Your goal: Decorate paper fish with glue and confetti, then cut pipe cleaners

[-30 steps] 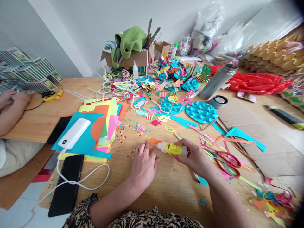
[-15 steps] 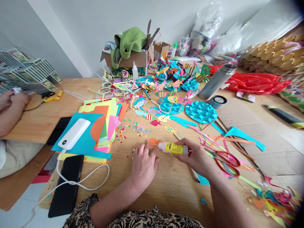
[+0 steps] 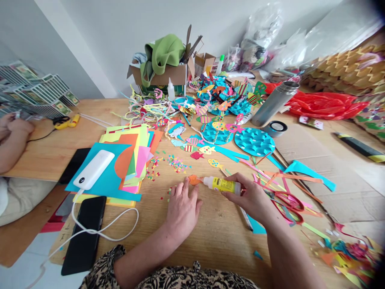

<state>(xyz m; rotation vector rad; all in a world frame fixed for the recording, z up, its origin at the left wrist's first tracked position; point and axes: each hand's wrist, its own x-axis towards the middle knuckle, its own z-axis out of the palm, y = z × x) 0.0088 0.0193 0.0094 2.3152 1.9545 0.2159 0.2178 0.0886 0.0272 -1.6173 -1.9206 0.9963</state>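
Note:
My right hand (image 3: 249, 196) grips a small yellow glue bottle (image 3: 222, 184), tipped sideways with its white nozzle pointing left at an orange paper fish (image 3: 194, 180) on the wooden table (image 3: 210, 233). My left hand (image 3: 182, 208) lies flat on the table, fingers stretched out, fingertips just left of the orange fish and near a few confetti specks. Several more paper fish (image 3: 207, 150) lie a little farther back.
A stack of coloured paper (image 3: 132, 160) with a white power bank (image 3: 94, 169) and a black phone (image 3: 84, 235) lies left. Red scissors (image 3: 288, 202) and paper strips sit right. Blue paper discs (image 3: 255, 141), a steel flask (image 3: 272, 103) and a cardboard box (image 3: 162, 74) stand behind. Another person's hands (image 3: 13, 128) rest far left.
The glue bottle and my right hand have shifted slightly right and the nozzle now sits closer to the orange fish. My left hand has stayed put.

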